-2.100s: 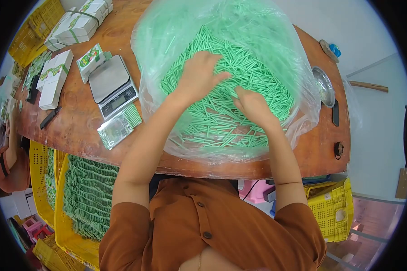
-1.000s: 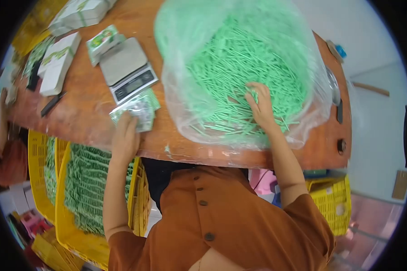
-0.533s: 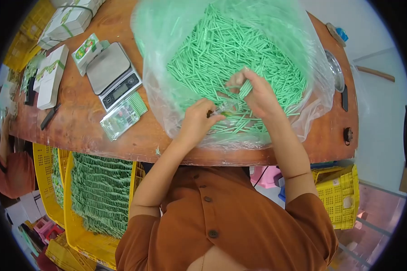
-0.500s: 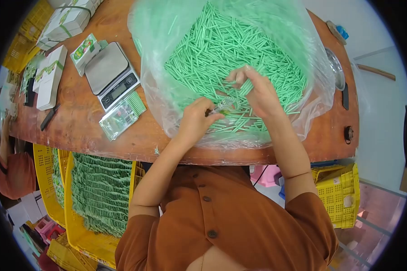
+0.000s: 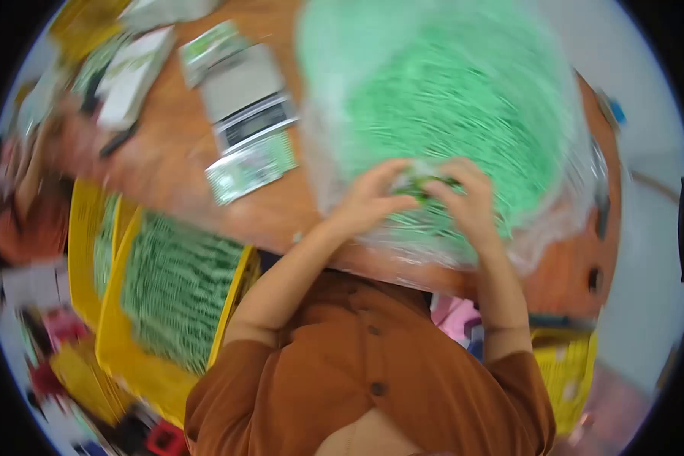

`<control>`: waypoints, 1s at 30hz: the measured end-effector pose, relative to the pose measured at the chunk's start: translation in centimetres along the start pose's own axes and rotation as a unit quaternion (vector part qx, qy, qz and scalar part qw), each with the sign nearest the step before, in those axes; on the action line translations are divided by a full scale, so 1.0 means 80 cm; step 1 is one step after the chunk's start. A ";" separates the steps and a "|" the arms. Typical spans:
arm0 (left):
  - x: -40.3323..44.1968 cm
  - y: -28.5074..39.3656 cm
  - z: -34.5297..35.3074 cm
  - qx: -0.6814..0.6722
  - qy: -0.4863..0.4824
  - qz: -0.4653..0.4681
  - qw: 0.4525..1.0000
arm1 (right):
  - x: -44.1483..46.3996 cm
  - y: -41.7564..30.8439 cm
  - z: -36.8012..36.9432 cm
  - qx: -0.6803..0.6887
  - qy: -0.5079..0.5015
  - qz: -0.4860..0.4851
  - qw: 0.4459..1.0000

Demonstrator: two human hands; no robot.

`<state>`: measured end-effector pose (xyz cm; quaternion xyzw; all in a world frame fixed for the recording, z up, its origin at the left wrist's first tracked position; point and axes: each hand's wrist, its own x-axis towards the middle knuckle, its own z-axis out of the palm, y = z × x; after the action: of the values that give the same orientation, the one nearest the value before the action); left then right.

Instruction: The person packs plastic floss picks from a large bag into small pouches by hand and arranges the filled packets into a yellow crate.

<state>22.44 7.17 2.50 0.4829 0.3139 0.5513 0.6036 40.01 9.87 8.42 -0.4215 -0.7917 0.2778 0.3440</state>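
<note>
A small clear plastic packet with green print (image 5: 419,182) is held between my two hands, above the near part of a heap of thin green sticks (image 5: 456,99). My left hand (image 5: 374,199) grips its left side with thumb and fingers. My right hand (image 5: 470,196) closes on the other side, fingers curled over the top. Motion blurs the packet, and whether sticks are inside it cannot be made out. The heap lies in a large, wide-open clear plastic bag (image 5: 323,178) on the wooden table (image 5: 175,178).
Left of the bag stands a digital scale (image 5: 247,87), with a filled packet (image 5: 251,169) before it. White boxes (image 5: 137,80) lie farther left. Below the table edge, a yellow crate (image 5: 118,334) holds rows of green packets (image 5: 178,292). Another person (image 5: 30,220) is at far left.
The view has swung, so the table items appear farther right. My right hand, earlier holding a bunch of sticks above the heap, has come to the packet in my left hand.
</note>
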 end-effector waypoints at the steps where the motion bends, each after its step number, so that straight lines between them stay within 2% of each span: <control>1: -0.001 -0.010 -0.007 0.109 0.006 0.056 0.992 | 0.003 -0.013 -0.005 -0.023 0.012 0.016 1.000; 2: 0.001 -0.006 -0.016 0.116 -0.032 0.039 0.992 | -0.001 -0.004 -0.010 -0.077 0.049 -0.039 0.995; 3: -0.003 0.004 -0.023 0.064 -0.034 -0.021 0.997 | -0.001 -0.004 -0.015 -0.123 0.051 -0.078 0.988; 4: -0.004 0.018 -0.035 0.197 -0.049 0.075 0.976 | 0.004 -0.017 -0.019 -0.134 0.055 -0.105 0.984; 5: -0.008 0.022 -0.049 0.228 -0.013 0.235 0.945 | 0.010 -0.028 -0.015 -0.187 0.076 -0.181 0.963; 7: -0.042 0.122 -0.051 0.410 0.019 0.361 0.837 | 0.011 -0.048 0.006 -0.150 0.025 -0.328 0.932; 8: -0.070 0.126 -0.054 0.421 0.036 0.346 0.837 | 0.013 -0.059 0.028 -0.130 0.011 -0.333 0.934; 10: -0.116 0.139 -0.060 0.534 -0.055 0.083 0.840 | 0.013 -0.103 0.074 -0.004 -0.166 -0.359 0.918; 11: -0.163 0.148 -0.082 0.547 0.029 0.155 0.822 | 0.005 -0.129 0.094 -0.078 -0.096 -0.416 0.901; 12: -0.202 0.159 -0.107 0.559 0.121 0.172 0.802 | 0.003 -0.124 0.108 -0.072 -0.101 -0.417 0.900; 13: -0.243 0.167 -0.131 0.670 0.199 0.021 0.715 | -0.002 -0.115 0.118 0.018 -0.059 -0.360 0.931; 14: -0.299 0.188 -0.165 0.628 0.326 0.090 0.701 | -0.005 -0.111 0.120 0.098 -0.010 -0.292 0.951; 15: -0.360 0.191 -0.193 0.674 0.431 0.043 0.598 | -0.003 -0.130 0.123 0.037 -0.158 -0.253 0.954; 16: -0.421 0.193 -0.225 0.696 0.528 -0.030 0.485 | -0.003 -0.129 0.130 -0.065 -0.290 -0.233 0.926; 17: -0.480 0.193 -0.259 0.686 0.604 -0.109 0.390 | -0.002 -0.127 0.139 -0.166 -0.416 -0.227 0.865; 18: -0.522 0.176 -0.288 0.640 0.648 -0.158 0.380 | -0.008 -0.122 0.153 -0.040 -0.416 -0.318 0.851; 19: -0.608 0.141 -0.340 0.559 0.603 -0.198 0.533 | -0.025 -0.123 0.174 0.118 -0.261 -0.357 0.889; 20: -0.695 0.082 -0.395 0.548 0.560 -0.237 0.574 | -0.033 -0.122 0.176 0.129 -0.274 -0.384 0.872; 21: -0.664 0.081 -0.380 0.286 0.615 -0.376 0.631 | -0.027 -0.116 0.149 0.078 -0.253 -0.362 0.894; 22: -0.617 0.092 -0.363 0.287 0.584 -0.371 0.663 | -0.019 -0.117 0.125 0.048 -0.259 -0.336 0.904; 23: -0.588 0.114 -0.336 0.363 0.589 -0.366 0.622 | -0.013 -0.117 0.110 0.033 -0.271 -0.315 0.909; 25: -0.560 0.139 -0.330 0.439 0.596 -0.354 0.571 | 0.007 -0.051 0.050 -0.167 -0.137 -0.171 0.961; 26: -0.554 0.147 -0.334 0.508 0.582 -0.365 0.519 | 0.023 -0.025 0.018 -0.233 -0.060 -0.108 0.965; 27: -0.550 0.155 -0.336 0.574 0.565 -0.373 0.461 | 0.034 -0.012 -0.003 -0.339 -0.098 0.000 0.936; 28: -0.524 0.162 -0.326 0.579 0.561 -0.372 0.460 | 0.033 0.012 -0.011 -0.381 -0.106 -0.016 0.918; 30: -0.431 0.152 -0.274 0.563 0.557 -0.253 0.556 | 0.024 0.042 -0.017 -0.423 -0.114 -0.032 0.898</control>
<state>-8.67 -21.93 1.13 0.2210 0.9433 0.2458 0.0285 41.89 13.32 7.41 -0.4667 -0.8817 -0.0483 0.0492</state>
